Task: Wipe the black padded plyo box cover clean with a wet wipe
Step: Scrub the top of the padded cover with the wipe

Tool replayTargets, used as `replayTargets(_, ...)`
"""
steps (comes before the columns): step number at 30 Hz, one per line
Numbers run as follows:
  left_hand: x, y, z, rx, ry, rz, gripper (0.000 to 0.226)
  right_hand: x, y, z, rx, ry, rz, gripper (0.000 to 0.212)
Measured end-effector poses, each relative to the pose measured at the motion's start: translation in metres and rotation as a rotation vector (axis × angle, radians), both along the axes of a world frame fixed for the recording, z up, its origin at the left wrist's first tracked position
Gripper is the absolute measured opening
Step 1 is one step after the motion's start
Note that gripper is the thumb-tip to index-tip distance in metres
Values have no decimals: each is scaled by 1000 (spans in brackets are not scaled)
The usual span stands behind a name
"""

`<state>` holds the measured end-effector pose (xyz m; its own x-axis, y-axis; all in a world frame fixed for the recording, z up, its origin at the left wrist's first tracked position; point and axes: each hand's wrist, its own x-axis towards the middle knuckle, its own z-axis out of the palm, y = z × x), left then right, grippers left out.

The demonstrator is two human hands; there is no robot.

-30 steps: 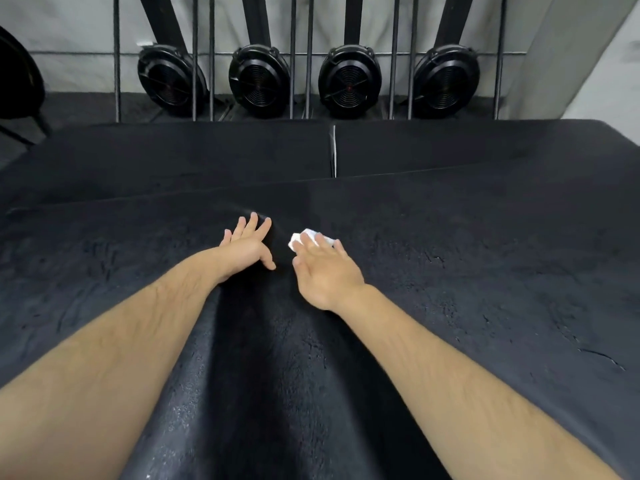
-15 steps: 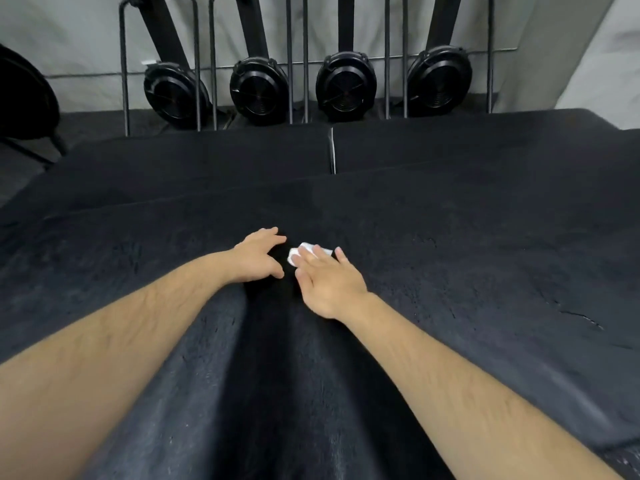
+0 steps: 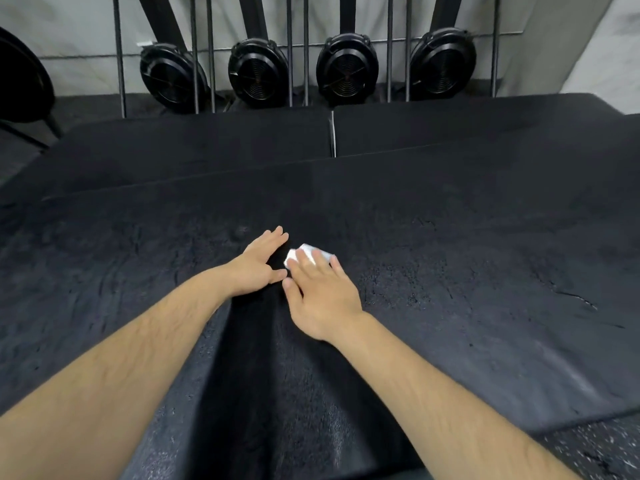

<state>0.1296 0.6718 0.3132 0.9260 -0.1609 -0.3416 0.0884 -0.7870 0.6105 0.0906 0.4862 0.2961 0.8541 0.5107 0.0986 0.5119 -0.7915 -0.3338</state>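
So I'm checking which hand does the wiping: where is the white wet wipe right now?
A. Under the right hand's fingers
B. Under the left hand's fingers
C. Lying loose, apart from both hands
A: the wet wipe peeks out from under the straight fingers of the right hand, flat on the black cover; the left hand rests bare beside it.

We read no text, label, brand, number or sign. Plyo box cover (image 3: 485, 258) showed us only plain black textured surface. Round black fan housings (image 3: 346, 65) beyond cover's far edge: any markings too dark and small for us to tell. Small white patch (image 3: 145, 43) on wall above far left corner: blurred, we could not read it.
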Motion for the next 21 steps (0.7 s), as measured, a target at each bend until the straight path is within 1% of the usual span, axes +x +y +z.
replayTargets(2, 0, 0, 1, -2, -6, -2, 79, -1, -10, 2, -16, 50, 41, 51)
replayTargets(5, -1, -1, 1, 16, -4, 10, 78, 29, -17, 4, -45, 110, -24, 50)
replayTargets(7, -3, -2, 0, 24, -13, 15, 77, 21, -14, 4, -56, 71, -62, 52)
replayTargets(9, -4, -3, -1, 43, -34, 6, 77, -6, -10, 3, -45, -3, -2, 53)
replayTargets(10, -5, -4, 0, 57, -41, 0, 77, -16, -11, 2, -48, -2, 37, 53)
replayTargets(12, -5, -5, 3, 71, -38, -2, 76, -9, -19, 3, -50, 51, 65, 52)
replayTargets(14, -6, -5, 6, 68, -32, 6, 76, 13, -22, 4, -49, 110, 34, 49)
replayTargets(16, -9, -7, 7, 78, -47, 4, 75, 17, -20, 5, -43, 107, -3, 48)
replayTargets(17, -12, -8, 7, 98, -58, 0, 74, 9, -17, 6, -33, 81, -6, 48)
replayTargets(19, -19, -9, 6, 197, -101, -12, 70, -16, -16, 8, -5, 47, 22, 49)
replayTargets(21, -32, -9, 1, 308, -166, -6, 68, -37, -21, 7, -11, 83, 63, 51)
